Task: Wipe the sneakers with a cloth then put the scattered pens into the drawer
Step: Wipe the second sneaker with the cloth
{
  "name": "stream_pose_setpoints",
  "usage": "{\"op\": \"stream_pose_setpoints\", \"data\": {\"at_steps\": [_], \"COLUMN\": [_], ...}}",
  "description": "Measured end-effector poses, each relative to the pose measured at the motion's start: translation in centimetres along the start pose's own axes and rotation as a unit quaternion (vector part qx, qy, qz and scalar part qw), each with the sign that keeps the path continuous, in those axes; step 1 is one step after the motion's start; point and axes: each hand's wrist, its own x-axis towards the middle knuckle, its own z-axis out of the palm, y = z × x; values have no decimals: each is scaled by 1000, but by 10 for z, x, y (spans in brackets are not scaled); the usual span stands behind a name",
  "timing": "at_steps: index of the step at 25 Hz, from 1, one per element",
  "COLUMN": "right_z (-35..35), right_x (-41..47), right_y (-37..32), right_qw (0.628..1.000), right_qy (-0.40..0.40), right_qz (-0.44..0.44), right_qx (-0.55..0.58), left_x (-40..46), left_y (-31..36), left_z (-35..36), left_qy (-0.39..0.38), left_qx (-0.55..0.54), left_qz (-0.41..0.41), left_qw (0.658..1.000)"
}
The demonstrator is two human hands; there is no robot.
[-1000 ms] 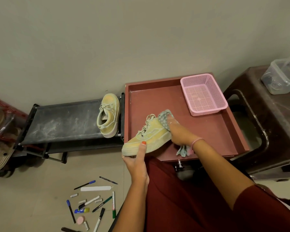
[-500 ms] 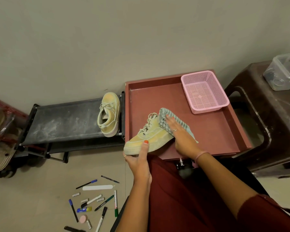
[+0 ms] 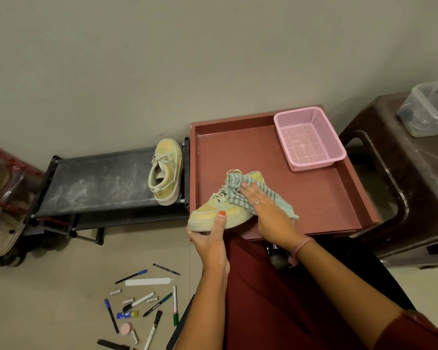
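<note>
Head view: your left hand (image 3: 209, 245) is gripping the toe end of a pale yellow-green sneaker (image 3: 219, 213), thumb curled over the upper, fingers underneath. Sneaker is looking dusty, with orange-yellow smudges on toe and side, thick pale sole, light laces. It is sitting at the front left corner of the red-brown drawer (image 3: 321, 205), toe sticking out over the drawer's front edge. Your right hand (image 3: 268, 210) is pressing a grey-and-white striped cloth (image 3: 238, 190) flat onto the sneaker's laces and heel, fingers straight and spread. Second sneaker (image 3: 166, 170) of the same colour is standing on the black shoe rack (image 3: 96, 183), just left of the drawer. Pink basket (image 3: 309, 137) is sitting in the drawer's back right corner. Pens (image 3: 147, 301) are lying scattered on the floor below the rack, near your left forearm, mixed with markers and small caps.
</note>
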Motion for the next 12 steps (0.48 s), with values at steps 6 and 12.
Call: {"op": "stream_pose_setpoints", "data": {"at_steps": [6,12], "right_z": [30,26], "right_x": [-33,-1], "right_y": [-10,-8], "right_qw": [997,996], "right_qy": [-6,1], "right_qz": [-50,63], "right_qx": [60,66], "left_x": [3,6], "left_y": [-3,-4], "left_z": [-2,-1], "left_qy": [23,32], "left_qx": [-1,-7], "left_qz": [2,-11], "left_qw": [1000,999]}}
